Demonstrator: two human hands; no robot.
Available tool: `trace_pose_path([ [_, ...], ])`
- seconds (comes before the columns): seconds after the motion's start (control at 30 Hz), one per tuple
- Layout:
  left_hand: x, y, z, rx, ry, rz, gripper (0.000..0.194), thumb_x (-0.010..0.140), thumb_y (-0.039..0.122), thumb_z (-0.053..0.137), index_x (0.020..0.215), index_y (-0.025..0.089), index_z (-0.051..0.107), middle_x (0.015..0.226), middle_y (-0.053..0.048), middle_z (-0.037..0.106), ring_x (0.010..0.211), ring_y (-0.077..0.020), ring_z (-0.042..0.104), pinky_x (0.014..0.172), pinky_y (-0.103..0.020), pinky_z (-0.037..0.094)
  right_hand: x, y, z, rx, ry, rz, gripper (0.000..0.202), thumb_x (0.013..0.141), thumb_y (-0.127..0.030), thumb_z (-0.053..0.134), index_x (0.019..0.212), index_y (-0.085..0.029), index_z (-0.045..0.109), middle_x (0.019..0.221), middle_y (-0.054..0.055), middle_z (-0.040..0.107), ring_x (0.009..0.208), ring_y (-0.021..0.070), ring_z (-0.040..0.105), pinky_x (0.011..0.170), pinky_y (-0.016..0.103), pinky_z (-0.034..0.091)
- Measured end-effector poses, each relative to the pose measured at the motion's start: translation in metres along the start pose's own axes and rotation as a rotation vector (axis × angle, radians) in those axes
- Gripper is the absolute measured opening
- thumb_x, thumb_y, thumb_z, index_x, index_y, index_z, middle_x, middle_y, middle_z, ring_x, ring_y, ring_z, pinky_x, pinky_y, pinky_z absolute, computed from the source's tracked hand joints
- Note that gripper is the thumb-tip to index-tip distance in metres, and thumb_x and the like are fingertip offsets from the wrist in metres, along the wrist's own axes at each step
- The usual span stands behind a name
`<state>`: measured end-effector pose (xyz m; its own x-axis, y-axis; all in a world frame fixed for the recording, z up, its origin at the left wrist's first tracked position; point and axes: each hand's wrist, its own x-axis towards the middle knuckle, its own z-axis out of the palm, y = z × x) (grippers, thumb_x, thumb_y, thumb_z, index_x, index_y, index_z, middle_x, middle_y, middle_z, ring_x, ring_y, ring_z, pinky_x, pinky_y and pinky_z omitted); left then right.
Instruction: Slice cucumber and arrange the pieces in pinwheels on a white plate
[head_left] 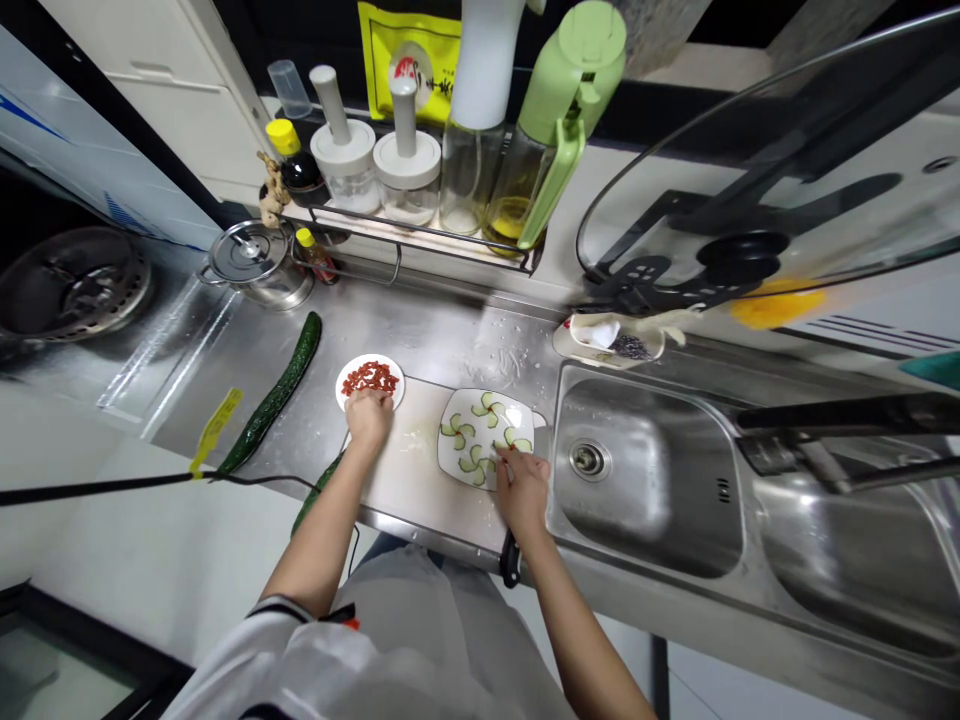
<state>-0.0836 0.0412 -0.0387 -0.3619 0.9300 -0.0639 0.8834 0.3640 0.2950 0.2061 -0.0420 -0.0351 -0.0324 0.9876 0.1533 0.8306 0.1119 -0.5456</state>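
Kitchen: steel tabletop (431, 318) with inset double sink (660, 520); stove burner (79, 285) far left; lidded pot (276, 285), condiment jars (406, 162) behind.

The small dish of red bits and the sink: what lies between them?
In the head view, a cutting board lies between them, bearing a white plate of green slices, with the right hand over that plate.

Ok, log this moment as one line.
left grip: at white dish of red pieces | right grip: at white plate of green slices | long cucumber: on counter
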Motion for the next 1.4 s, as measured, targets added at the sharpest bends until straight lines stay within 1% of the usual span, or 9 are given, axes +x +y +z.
trace_pose_path([
  [0.13,-0.003,0.0,-0.003,-0.025,0.022,-0.009,0.028,0.08,0.03,0.051,0.089,0.019,0.074,0.092,-0.008,0.069,0.09,-0.022,0.058,0.087,-0.033,0.04,-0.001,0.0,0.0,0.018,-0.003,0.008,0.029,0.084,-0.02,0.044,0.1,-0.019,0.068,0.089,0.008,0.066,0.088,0.0213,0.052,0.082,0.036,0.037],
  [0.23,-0.014,0.004,-0.009,-0.082,0.038,0.05,0.027,0.082,0.031,0.052,0.09,0.018,0.074,0.092,-0.008,0.069,0.091,-0.0216,0.058,0.088,-0.034,0.041,-0.003,0.002,-0.001,0.027,0.006,0.014,0.028,0.084,-0.021,0.045,0.101,-0.019,0.067,0.091,0.007,0.067,0.087,0.021,0.052,0.082,0.036,0.038],
  [0.37,-0.043,0.02,-0.011,-0.192,-0.011,0.285,0.021,0.083,0.028,0.054,0.089,0.02,0.072,0.087,-0.006,0.069,0.086,-0.0195,0.056,0.084,-0.033,0.042,-0.006,0.004,-0.002,0.034,0.006,0.018,0.027,0.085,-0.022,0.044,0.1,-0.019,0.067,0.091,0.007,0.067,0.085,0.0207,0.053,0.082,0.037,0.038],
  [0.5,-0.078,0.045,0.001,-0.296,-0.119,0.547,0.018,0.085,0.026,0.054,0.087,0.02,0.071,0.086,-0.006,0.067,0.086,-0.0177,0.056,0.082,-0.033,0.043,-0.012,0.002,-0.003,0.058,-0.012,0.015,0.028,0.086,-0.022,0.042,0.099,-0.019,0.066,0.089,0.007,0.066,0.085,0.0206,0.054,0.082,0.037,0.038],
  [0.6,-0.097,0.061,0.013,-0.32,-0.214,0.669,0.019,0.087,0.025,0.052,0.084,0.019,0.069,0.08,-0.006,0.065,0.081,-0.0165,0.057,0.077,-0.03,0.043,-0.018,0.0,-0.001,0.093,-0.051,0.009,0.029,0.086,-0.021,0.041,0.101,-0.018,0.065,0.089,0.008,0.064,0.086,0.0211,0.053,0.08,0.036,0.04],
  [0.67,-0.105,0.067,0.02,-0.311,-0.267,0.713,0.019,0.088,0.025,0.051,0.083,0.018,0.068,0.078,-0.006,0.063,0.08,-0.0162,0.057,0.075,-0.029,0.043,-0.022,-0.001,0.001,0.113,-0.077,0.013,0.029,0.087,-0.02,0.041,0.102,-0.018,0.064,0.089,0.008,0.064,0.086,0.0213,0.053,0.079,0.035,0.042],
  [0.93,-0.114,0.08,0.032,-0.217,-0.373,0.723,0.019,0.088,0.026,0.05,0.081,0.018,0.066,0.078,-0.005,0.061,0.081,-0.0164,0.056,0.077,-0.03,0.042,-0.033,-0.005,0.009,0.129,-0.098,-0.008,0.031,0.086,-0.018,0.039,0.105,-0.018,0.064,0.088,0.008,0.063,0.089,0.0214,0.053,0.078,0.036,0.043],
  [1.17,-0.113,0.079,0.038,-0.223,-0.382,0.72,0.017,0.088,0.024,0.05,0.082,0.018,0.065,0.08,-0.005,0.061,0.083,-0.0172,0.055,0.078,-0.03,0.042,-0.035,-0.009,0.012,0.121,-0.099,-0.006,0.033,0.087,-0.017,0.038,0.108,-0.018,0.064,0.089,0.009,0.061,0.087,0.0211,0.051,0.079,0.036,0.044],
  [1.4,-0.113,0.079,0.04,-0.205,-0.349,0.736,0.016,0.087,0.023,0.051,0.081,0.017,0.064,0.079,-0.005,0.06,0.083,-0.017,0.054,0.078,-0.03,0.042,-0.033,-0.011,0.012,0.07,-0.103,-0.016,0.032,0.088,-0.019,0.04,0.109,-0.02,0.065,0.086,0.008,0.061,0.083,0.0207,0.048,0.079,0.036,0.041],
])
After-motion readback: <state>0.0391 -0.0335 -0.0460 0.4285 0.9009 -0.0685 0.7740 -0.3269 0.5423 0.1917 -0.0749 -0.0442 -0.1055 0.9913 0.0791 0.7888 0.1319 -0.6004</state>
